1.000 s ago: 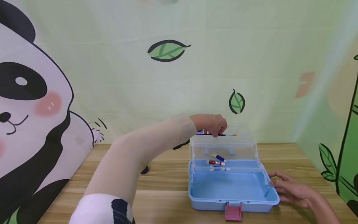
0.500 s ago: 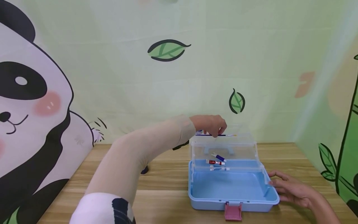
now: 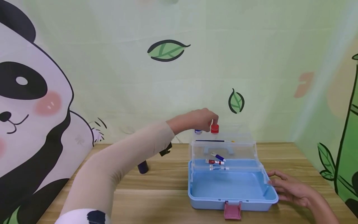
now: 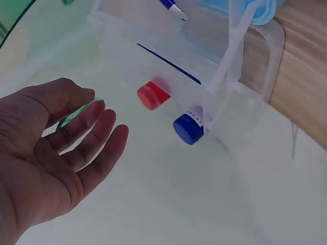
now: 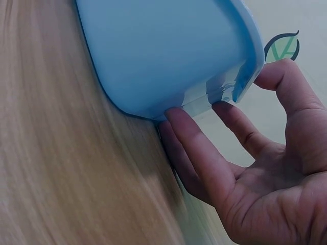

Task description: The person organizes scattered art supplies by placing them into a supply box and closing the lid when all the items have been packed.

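Observation:
My left hand (image 3: 199, 119) hovers over the top of a clear tiered tray (image 3: 246, 138), holding nothing. In the left wrist view its fingers are loosely bent, apart from a red-capped jar (image 4: 153, 95) and a blue-capped jar (image 4: 189, 126). A thin dark paintbrush (image 3: 213, 141) lies along the tray below these jars. Lower down rest a dark blue tube (image 3: 219, 157), a red tube (image 3: 214, 162) and a pale tube (image 3: 219, 168). My right hand (image 3: 292, 189) touches the right end of the blue box (image 3: 232, 204) with spread fingers.
A pink latch (image 3: 232, 211) hangs at the box's front. On the wooden table (image 3: 156, 203), left of the box, a dark cylinder (image 3: 143, 167) and a black object (image 3: 166, 150) are partly covered by the left arm. A patterned backdrop (image 3: 167, 93) stands behind.
My left hand has let go of the paintbrush, which now lies slightly lower in the clear tray. The hand has moved left and up, uncovering the red-capped jar. The right hand stays put.

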Tool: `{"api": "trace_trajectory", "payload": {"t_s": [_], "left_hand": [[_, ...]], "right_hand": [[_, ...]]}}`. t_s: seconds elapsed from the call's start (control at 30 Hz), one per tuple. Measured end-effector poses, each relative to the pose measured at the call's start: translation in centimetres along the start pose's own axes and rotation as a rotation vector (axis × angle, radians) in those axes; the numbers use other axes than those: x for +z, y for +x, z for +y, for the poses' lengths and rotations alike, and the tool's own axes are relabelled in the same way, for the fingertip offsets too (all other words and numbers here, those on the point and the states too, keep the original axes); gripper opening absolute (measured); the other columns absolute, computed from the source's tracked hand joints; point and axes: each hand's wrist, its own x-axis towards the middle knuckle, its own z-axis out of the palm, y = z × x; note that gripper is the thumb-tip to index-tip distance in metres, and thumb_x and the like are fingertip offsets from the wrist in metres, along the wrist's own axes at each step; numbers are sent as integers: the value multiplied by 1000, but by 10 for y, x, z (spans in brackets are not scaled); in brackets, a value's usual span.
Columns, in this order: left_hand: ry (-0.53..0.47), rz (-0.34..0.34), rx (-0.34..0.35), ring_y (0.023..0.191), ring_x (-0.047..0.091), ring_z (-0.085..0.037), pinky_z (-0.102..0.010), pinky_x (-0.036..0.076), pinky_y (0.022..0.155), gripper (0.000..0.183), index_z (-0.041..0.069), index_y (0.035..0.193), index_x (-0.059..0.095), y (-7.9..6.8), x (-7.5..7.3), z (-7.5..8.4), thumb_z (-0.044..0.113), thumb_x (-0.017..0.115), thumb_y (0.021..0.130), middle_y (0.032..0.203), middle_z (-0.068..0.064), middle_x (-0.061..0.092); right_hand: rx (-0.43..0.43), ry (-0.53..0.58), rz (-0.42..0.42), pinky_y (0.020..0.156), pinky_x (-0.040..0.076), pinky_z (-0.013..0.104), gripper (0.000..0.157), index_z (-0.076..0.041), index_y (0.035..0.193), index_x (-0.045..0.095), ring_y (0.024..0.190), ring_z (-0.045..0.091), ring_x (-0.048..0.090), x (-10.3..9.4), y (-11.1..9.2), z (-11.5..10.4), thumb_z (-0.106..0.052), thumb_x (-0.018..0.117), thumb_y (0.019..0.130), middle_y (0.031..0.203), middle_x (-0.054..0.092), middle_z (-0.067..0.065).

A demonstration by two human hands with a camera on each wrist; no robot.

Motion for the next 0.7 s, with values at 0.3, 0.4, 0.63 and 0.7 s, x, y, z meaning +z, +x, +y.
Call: {"api": "trace_trajectory", "payload": {"t_s": [0.3,0.4,0.63,0.7], "left_hand": [[-180,149,-31,88,65,-16,-26,55,76,21,8,112,68,-89,32,-35,1,69,92,102,-5,69],[-245,183,-47,88,66,-17,-28,56,76,22,8,110,68,-119,51,-42,-2,68,91,99,-4,69],[-356,211,-118,89,67,-16,-28,57,76,21,8,109,67,-172,98,-65,-1,70,91,99,-2,67],[-400,222,-140,86,67,-15,-28,56,73,19,8,108,67,-186,108,-74,-1,69,91,97,-3,67]], "right_hand": [[11,-10,22,92,56,49,23,-14,127,49,111,24,65,0,1,-1,-16,53,105,121,62,8],[10,-13,26,91,57,49,23,-14,127,49,111,24,65,-1,1,-1,-16,53,105,121,62,8],[3,-11,24,91,57,48,21,-16,125,51,110,23,65,0,1,0,-16,53,104,120,63,7],[1,-13,28,91,57,48,22,-16,126,51,110,23,65,1,1,0,-15,54,104,120,63,8]]}}
